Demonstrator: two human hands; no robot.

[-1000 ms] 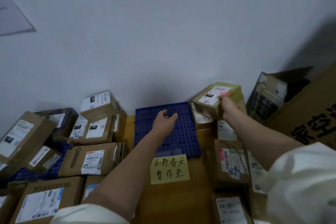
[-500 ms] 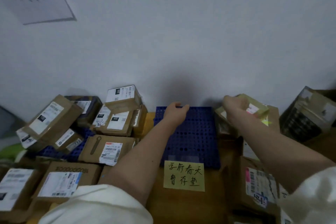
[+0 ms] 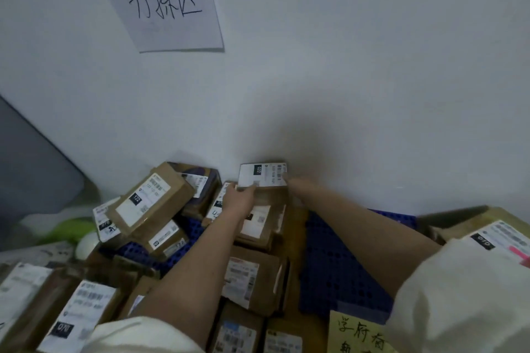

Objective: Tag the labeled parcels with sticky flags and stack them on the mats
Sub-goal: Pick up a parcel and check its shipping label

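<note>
A small brown parcel with a white label marked 032 sits on top of a stack of boxes against the wall. My left hand grips its near edge, fingers on the label. My right hand holds its right corner, mostly hidden behind the box. To the right lies a bare blue perforated mat with a yellow handwritten note at its near edge. At the far right a parcel carries a pink sticky flag.
Several labeled brown parcels are heaped on another blue mat to the left, and more boxes lie under my arms. A paper sign hangs on the white wall. A green object lies far left.
The view has swung left. My right hand let go of the flagged parcel on the right stack, and both hands moved left onto the 032 parcel.
</note>
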